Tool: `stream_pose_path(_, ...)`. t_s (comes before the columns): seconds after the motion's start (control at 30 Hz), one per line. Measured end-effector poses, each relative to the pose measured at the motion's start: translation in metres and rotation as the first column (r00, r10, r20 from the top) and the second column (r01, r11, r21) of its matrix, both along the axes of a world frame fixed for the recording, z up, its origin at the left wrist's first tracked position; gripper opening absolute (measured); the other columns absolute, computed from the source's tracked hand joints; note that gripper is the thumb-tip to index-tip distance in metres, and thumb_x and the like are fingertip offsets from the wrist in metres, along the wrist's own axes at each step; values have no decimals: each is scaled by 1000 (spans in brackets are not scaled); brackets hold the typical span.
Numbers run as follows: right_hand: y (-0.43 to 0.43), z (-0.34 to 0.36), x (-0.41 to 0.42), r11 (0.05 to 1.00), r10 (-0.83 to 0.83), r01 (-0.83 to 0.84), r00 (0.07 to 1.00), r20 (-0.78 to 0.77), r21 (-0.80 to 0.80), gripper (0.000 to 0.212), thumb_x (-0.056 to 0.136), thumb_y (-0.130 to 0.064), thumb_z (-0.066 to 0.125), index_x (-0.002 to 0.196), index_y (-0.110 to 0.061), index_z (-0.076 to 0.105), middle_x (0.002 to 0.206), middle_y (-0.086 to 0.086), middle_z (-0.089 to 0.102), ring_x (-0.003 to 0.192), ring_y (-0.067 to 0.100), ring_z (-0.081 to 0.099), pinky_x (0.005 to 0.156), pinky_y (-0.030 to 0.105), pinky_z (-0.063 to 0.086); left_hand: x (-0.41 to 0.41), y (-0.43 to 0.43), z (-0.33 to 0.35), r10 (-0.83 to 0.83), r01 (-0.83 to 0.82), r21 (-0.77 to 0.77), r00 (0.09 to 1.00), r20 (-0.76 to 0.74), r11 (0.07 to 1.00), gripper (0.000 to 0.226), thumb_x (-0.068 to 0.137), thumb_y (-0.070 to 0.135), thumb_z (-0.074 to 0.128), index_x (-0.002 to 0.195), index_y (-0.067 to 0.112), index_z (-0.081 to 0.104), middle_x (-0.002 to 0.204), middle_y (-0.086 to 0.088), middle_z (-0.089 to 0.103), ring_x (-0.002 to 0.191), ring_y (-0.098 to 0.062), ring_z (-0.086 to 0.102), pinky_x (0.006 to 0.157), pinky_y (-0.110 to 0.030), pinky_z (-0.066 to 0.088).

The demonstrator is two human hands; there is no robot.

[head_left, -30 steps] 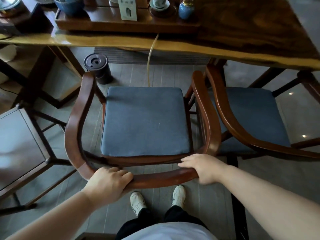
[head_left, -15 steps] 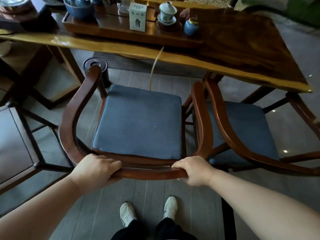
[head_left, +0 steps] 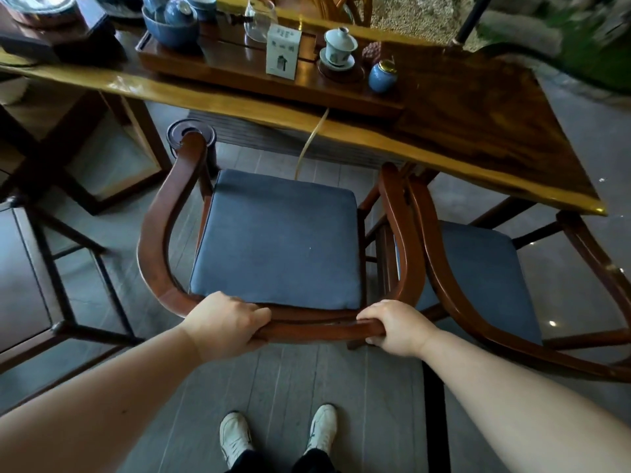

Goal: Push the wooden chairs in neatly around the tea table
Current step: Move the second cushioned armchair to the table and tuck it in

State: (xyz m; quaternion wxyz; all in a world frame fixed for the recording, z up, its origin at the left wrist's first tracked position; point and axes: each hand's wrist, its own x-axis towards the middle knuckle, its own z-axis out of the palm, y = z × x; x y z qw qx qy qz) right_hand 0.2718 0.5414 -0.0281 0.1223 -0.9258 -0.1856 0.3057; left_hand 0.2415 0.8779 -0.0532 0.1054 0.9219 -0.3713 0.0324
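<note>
A wooden armchair with a curved back rail (head_left: 153, 254) and a blue seat cushion (head_left: 280, 240) stands in front of me, facing the long tea table (head_left: 478, 131). My left hand (head_left: 225, 322) grips the back rail on its left part. My right hand (head_left: 396, 326) grips the same rail on the right. The ends of the chair's arms reach the table's near edge. A second wooden chair (head_left: 444, 278) with a blue seat stands touching it on the right, partly under the table's corner.
On the table sit a tea tray (head_left: 239, 73) with a blue bowl (head_left: 170, 29), a white box (head_left: 283, 51), a lidded cup (head_left: 339, 46) and a blue jar (head_left: 382, 76). A round black bin (head_left: 177, 134) stands under the table. A dark stool (head_left: 34, 285) is at left. My shoes (head_left: 235, 435) are below.
The chair has slid forward toward the table with both hands on its back rail; its arm ends are now at the table's edge. My view has lifted to show more tabletop.
</note>
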Motion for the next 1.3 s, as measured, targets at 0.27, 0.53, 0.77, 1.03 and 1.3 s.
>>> stream_pose_path(0.27, 16, -1, 1, 999, -34, 34, 999, -2, -28, 38, 82, -24, 74, 118, -30, 66, 115, -4, 65, 108, 17, 59, 96, 35, 46, 14, 13, 7, -54, 52, 41, 998, 40, 998, 44, 50, 42, 86, 67, 18, 54, 55, 4, 57, 45, -22, 56, 37, -22, 37)
stream_pose_path(0.53, 19, 4, -5, 998, -69, 69, 998, -3, 1, 37, 82, -24, 75, 117, -29, 67, 112, -4, 65, 106, 16, 58, 95, 32, 45, 14, 18, -1, -59, 58, -18, 998, -25, 998, 32, 68, 48, 63, 73, 21, 47, 58, 5, 57, 48, -22, 56, 38, -24, 42)
stream_pose_path(0.77, 20, 10, -16, 1000, 9, -10, 999, -33, -21, 41, 88, -25, 69, 129, -27, 60, 123, -3, 62, 115, 16, 55, 98, 29, 42, 5, 21, 0, -55, 54, -16, 997, -61, 998, 30, 69, 51, 53, 69, 21, 46, 55, 7, 56, 47, -20, 55, 39, -24, 40)
stream_pose_path(1.03, 22, 14, -14, 996, 28, -33, 997, -66, -79, 59, 88, -35, 69, 142, -28, 46, 142, -4, 51, 130, 16, 45, 107, 29, 35, 3, 18, 10, 8, 3, 77, 990, -141, 997, 31, 65, 52, 63, 77, 25, 50, 64, 10, 59, 53, -18, 59, 41, -24, 42)
stream_pose_path(1.3, 76, 40, -22, 956, 283, -276, 958, 52, -103, 88, 83, -63, 60, 153, -27, 20, 161, 5, 21, 146, 20, 20, 118, 41, 17, -19, 22, 40, 178, -172, 60, 979, -100, 983, 70, 78, 69, 49, 121, 15, 55, 110, -2, 67, 95, -25, 64, 84, -39, 53)
